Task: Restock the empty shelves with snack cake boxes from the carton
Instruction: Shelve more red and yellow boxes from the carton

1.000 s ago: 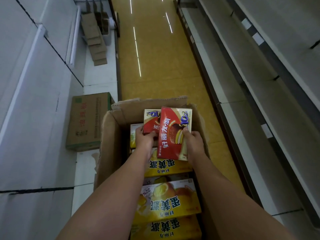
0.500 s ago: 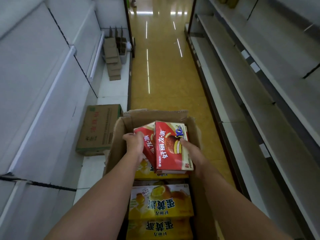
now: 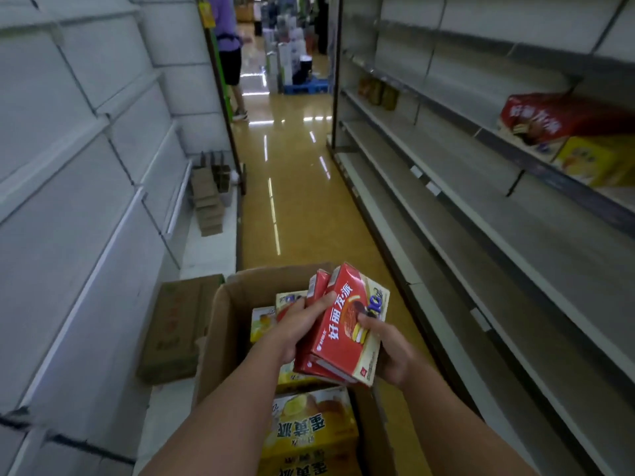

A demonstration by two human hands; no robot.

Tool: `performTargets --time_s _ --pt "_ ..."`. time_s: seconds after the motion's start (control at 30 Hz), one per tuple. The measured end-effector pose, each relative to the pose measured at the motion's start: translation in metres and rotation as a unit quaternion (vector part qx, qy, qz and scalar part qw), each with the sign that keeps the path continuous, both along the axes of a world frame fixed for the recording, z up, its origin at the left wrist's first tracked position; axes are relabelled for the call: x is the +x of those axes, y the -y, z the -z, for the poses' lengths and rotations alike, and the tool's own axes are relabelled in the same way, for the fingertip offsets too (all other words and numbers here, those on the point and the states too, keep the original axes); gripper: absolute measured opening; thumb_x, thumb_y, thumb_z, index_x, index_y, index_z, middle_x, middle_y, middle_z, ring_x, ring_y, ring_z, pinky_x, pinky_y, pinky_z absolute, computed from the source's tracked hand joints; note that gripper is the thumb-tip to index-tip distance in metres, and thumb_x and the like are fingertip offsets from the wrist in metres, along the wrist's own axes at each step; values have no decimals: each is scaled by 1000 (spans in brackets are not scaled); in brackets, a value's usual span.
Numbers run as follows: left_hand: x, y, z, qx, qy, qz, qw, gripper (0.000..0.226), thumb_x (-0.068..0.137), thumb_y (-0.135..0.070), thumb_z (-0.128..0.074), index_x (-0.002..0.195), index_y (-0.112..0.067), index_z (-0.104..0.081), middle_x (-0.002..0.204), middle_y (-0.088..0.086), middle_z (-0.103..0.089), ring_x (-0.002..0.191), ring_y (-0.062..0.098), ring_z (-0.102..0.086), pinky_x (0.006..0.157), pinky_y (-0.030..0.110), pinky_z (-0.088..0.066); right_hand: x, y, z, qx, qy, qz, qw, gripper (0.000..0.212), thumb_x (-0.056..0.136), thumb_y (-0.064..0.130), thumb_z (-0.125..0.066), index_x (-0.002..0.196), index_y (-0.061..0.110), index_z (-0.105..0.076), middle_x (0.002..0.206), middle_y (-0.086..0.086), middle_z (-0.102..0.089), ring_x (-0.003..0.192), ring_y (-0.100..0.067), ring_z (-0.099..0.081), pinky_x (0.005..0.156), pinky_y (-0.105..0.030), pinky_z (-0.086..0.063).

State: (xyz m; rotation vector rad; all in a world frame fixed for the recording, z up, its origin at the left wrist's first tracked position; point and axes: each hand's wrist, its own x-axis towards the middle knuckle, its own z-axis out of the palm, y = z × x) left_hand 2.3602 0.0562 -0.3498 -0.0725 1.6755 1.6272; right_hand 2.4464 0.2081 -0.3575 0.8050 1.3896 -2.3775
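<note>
**Boxes held above carton, both hands on them**

Red snack cake boxes (image 3: 343, 329), two stacked face to face, tilted, held over the open carton (image 3: 220, 338). Left hand (image 3: 295, 329) grips their left side, fingers (image 3: 323, 300) curled over the front box's top face. Right hand (image 3: 390, 353) holds the right edge from below, thumb pressed on the front face near the printed cake picture. Both hands wrapped round the same pair; the boxes are clear of the carton's contents.

Inside the carton: yellow snack cake boxes (image 3: 311, 427) lying flat in a row toward the camera, more yellow and one red-topped box at the far end, partly hidden by the left hand.

Carton sits in the aisle on the yellow floor (image 3: 292, 207). Right-side shelves (image 3: 481, 214) mostly bare; an upper shelf carries a large red pack (image 3: 539, 118) on a yellow box (image 3: 598, 163), a few small dark packs further down. Left-side shelves (image 3: 86, 187) bare; a closed brown carton (image 3: 175, 324) lies at their foot just beside the open one, with a stack of flattened cardboard (image 3: 208, 204) further along. A person in a purple top (image 3: 225, 36) stands at the far end of the aisle.
</note>
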Motion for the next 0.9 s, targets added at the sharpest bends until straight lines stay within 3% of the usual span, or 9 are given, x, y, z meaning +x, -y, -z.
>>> performTargets --time_s 0.1,0.27,0.37,0.43,0.53,0.63,0.7,0.77,0.9 --pt "13 -16 -18 0 -16 58 998 80 54 -62 -76 117 -18 -57 100 11 -74 92 31 -70 90 49 -54 26 -10 -11 -3 4 50 999 47 77 33 -68 115 6 -60 107 -18 -70 94 -33 -67 91 -48 -51" --pt "45 -43 -35 107 12 38 993 61 82 -66 -46 104 -11 -64 89 9 -75 80 23 -71 73 34 -55 59 -18 -19 -23 -36 243 969 60 70 46 -68 116 8 -62 105 -16 -71 94 -32 -68 95 -50 -48" --pt "70 -57 -37 152 10 60 986 81 62 -73 -60 119 -15 -58 104 8 -73 95 23 -69 78 36 -54 82 -21 -24 -41 -70 360 930 56 71 35 -71 118 7 -60 102 -15 -71 89 -30 -68 89 -46 -52" --pt "91 -70 -36 144 -14 91 985 80 59 -54 -78 126 -21 -50 111 8 -70 98 25 -68 76 36 -55 105 -23 -28 -46 -88 389 916 40 76 25 -69 110 6 -60 90 -14 -73 79 -28 -70 80 -44 -55" --pt "112 -90 -34 129 -28 88 987 68 70 -12 -80 128 -20 -45 108 10 -69 91 30 -69 67 36 -56 145 -29 -36 -26 -82 403 911 41 76 27 -70 110 5 -60 96 -18 -72 92 -33 -67 89 -48 -52" --pt "126 -107 -43 149 -2 146 978 67 71 -7 -76 127 -21 -43 102 16 -70 82 35 -70 68 41 -59 200 -49 -44 62 -60 451 888 55 78 45 -70 114 4 -59 95 -17 -72 87 -33 -68 78 -43 -54" --pt "139 -119 -48 145 -2 211 967 72 67 -10 -77 130 -18 -43 103 18 -70 82 37 -70 69 42 -59 240 -59 -51 129 -25 441 888 76 66 50 -76 124 6 -54 101 -18 -72 89 -34 -69 85 -47 -54" --pt "163 -133 -55 133 -10 287 949 81 61 -18 -82 133 -17 -43 106 19 -70 83 36 -70 65 40 -59 277 -62 -59 147 -32 419 896 70 66 45 -72 121 6 -57 103 -18 -72 88 -32 -69 88 -47 -53" --pt "226 -161 -66 152 8 378 913 92 59 -72 -72 130 -18 -50 110 17 -70 94 36 -70 72 41 -58 339 -63 -72 168 -41 483 858 59 69 35 -72 120 9 -56 105 -17 -71 95 -37 -68 85 -46 -54"
